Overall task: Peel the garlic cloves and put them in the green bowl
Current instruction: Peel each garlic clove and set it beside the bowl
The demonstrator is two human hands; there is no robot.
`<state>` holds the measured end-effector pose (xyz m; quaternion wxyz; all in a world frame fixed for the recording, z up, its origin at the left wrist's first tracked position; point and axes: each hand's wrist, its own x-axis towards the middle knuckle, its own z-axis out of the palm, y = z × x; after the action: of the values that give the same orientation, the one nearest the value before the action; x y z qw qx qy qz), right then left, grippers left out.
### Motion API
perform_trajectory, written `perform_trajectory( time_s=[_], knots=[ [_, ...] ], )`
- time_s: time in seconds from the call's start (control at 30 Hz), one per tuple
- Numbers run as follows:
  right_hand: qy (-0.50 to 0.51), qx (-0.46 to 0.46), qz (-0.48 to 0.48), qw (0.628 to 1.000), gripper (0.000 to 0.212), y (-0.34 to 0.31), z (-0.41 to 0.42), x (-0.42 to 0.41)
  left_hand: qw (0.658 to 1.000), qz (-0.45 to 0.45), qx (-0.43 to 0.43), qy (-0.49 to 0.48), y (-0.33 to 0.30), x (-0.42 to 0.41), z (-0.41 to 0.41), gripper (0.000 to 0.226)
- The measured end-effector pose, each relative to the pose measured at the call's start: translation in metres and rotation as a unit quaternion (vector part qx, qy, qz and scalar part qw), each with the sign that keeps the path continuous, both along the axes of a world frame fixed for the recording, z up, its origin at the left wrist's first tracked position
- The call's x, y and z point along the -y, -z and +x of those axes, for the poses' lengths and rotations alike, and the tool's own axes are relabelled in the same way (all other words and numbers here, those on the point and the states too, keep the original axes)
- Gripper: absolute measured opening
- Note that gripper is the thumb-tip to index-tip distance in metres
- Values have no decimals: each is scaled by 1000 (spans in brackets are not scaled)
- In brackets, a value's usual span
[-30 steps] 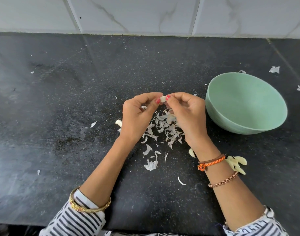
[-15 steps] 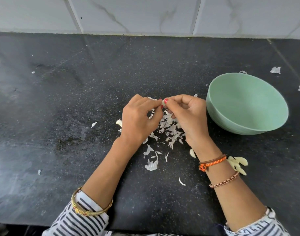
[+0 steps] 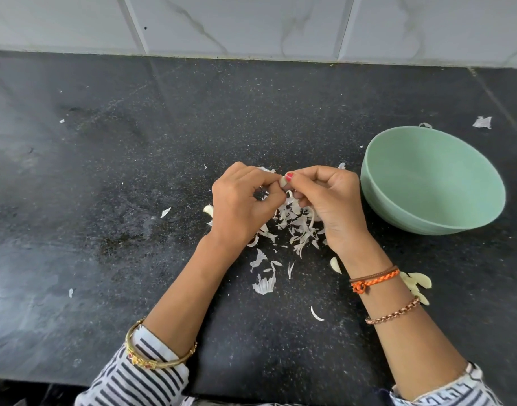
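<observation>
Pinching a small garlic clove (image 3: 282, 182) between them, the left hand (image 3: 242, 207) and right hand (image 3: 330, 206) meet above a heap of papery garlic skins (image 3: 295, 224) near the middle of the black stone counter (image 3: 110, 177). Both hands have their fingers curled in on the clove; only a pale sliver of it shows beside a red-painted fingernail, so its long axis and which way it points cannot be made out. The green bowl (image 3: 433, 183) stands just right of the right hand, tipped slightly, its inside showing plain green; its near inner wall is out of sight. Peeled cloves (image 3: 418, 284) lie on the counter by the right wrist, partly hidden behind the forearm, and another clove (image 3: 335, 265) lies just left of that wrist. One more pale clove (image 3: 208, 210) peeks out left of the left hand. No writing is visible anywhere.
</observation>
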<state>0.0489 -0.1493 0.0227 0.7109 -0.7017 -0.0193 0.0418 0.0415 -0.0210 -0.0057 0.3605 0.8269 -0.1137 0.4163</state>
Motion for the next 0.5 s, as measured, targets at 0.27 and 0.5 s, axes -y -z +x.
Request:
perform_trajectory(
  time_s=[0.27,0.5],
  knots=[
    [-5,-40,47,998,9,-2,2,0,969,-178,-146,86,-7,-1,-4,12],
    [25,-31,32,999,13,-3,2,1,977,-126,-146,91,-10,-1,-4,7]
  ],
)
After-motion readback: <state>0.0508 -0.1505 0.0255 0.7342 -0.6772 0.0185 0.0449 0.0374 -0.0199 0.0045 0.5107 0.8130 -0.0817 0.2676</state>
